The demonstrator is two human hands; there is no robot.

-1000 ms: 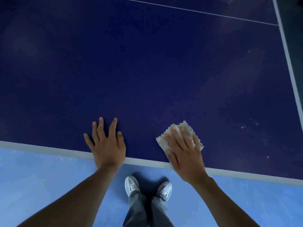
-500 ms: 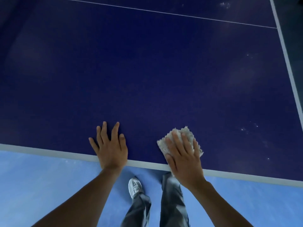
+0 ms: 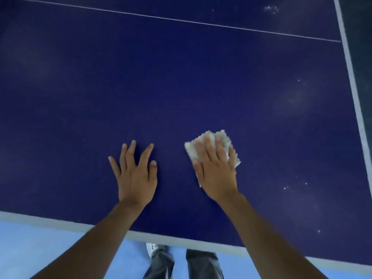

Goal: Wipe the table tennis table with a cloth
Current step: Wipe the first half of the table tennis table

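Pale blue floor [image 3: 30, 248] is seen nearest, below the table [image 3: 181, 87] edge. Beyond it the left hand [image 3: 135, 178] is laid flat, fingers spread, seemingly as a brace. The cloth [image 3: 221, 137] is pressed down under the straight fingers of the right hand [image 3: 216, 174]. White specks [image 3: 270, 8] are left farther off.

You stand on a smooth, light-blue floor [image 3: 40, 244], evenly lit; at your upper right lies a dark grey area [image 3: 362, 47].
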